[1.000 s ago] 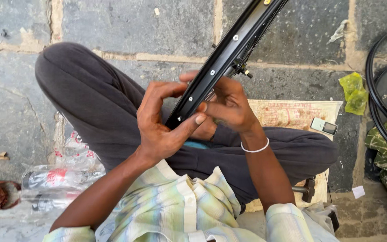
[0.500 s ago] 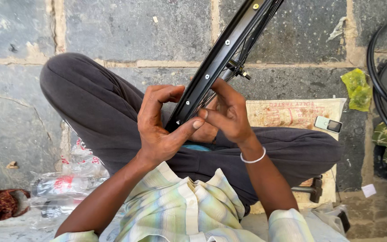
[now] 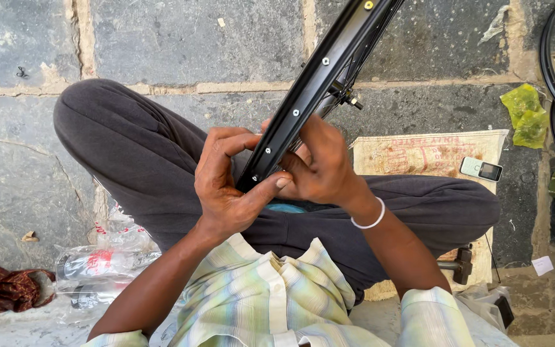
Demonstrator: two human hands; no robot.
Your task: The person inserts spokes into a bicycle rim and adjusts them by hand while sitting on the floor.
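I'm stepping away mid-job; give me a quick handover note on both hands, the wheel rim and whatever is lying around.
Left hand: gripping the black wheel rim from the left, thumb across its lower end.
Right hand: on the rim's other side, fingers by the spokes.
Rim: tilted up over the lap, several spoke nipples seated.
Nearby: phone on the printed sack, hammer by the right knee, plastic bottle to the left.
Done or left: cannot tell from this view.

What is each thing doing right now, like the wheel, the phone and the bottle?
Wheel rim: bare, no tyre, tilted, lower end over the lap.
Left hand: closed around the rim's lower end.
Right hand: fingers curled against the rim.
Phone: lying flat on the sack, screen dark.
Sack: spread flat on the floor.
Plastic bottle: lying on its side.
Hammer: lying down, untouched.
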